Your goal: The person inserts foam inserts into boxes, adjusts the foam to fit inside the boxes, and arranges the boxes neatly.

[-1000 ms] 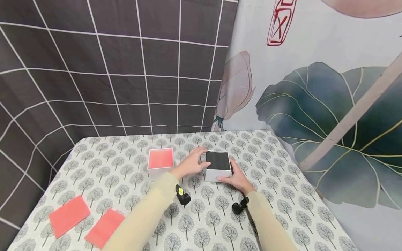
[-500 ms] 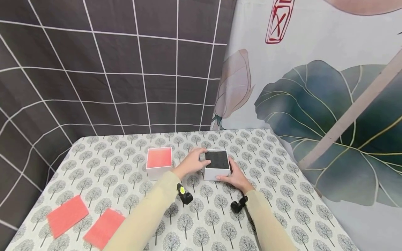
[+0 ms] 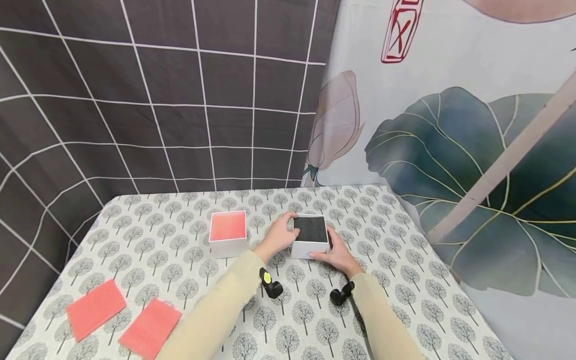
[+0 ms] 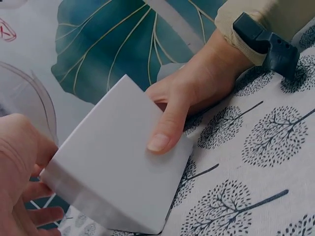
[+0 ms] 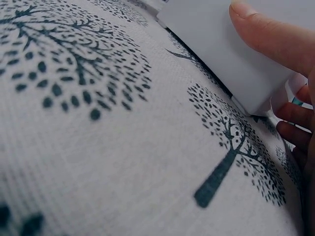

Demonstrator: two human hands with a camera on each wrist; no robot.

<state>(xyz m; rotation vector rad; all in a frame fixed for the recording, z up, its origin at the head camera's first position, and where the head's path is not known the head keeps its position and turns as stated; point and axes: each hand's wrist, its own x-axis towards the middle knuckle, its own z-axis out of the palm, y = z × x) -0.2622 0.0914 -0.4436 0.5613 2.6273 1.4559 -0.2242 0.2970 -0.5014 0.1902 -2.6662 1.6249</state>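
A white square box (image 3: 309,249) sits on the table, a flat black sheet-like piece (image 3: 310,229) filling its top inside the rim. My left hand (image 3: 278,236) holds its left side, thumb at the rim and fingers toward the back corner. In the left wrist view that hand (image 4: 19,152) bends round the box edge. On the other side my right hand (image 3: 338,254) grips the box, thumb flat on the front face (image 4: 118,152) and fingers along the right side. The right wrist view shows the thumb on the white wall (image 5: 221,44), fingers partly hidden.
Left of the hands stands a second white box (image 3: 228,247) with a red piece (image 3: 228,226) inside its rim. Two red rectangular sheets (image 3: 96,309) lie at the table's front left. A tree-print cloth (image 3: 288,320) covers the table. Hanging fabrics (image 3: 166,85) close off the back.
My left wrist and forearm have shifted slightly right, and the left thumb has drawn toward the box's left rim. The right hand and the box hold nearly still.
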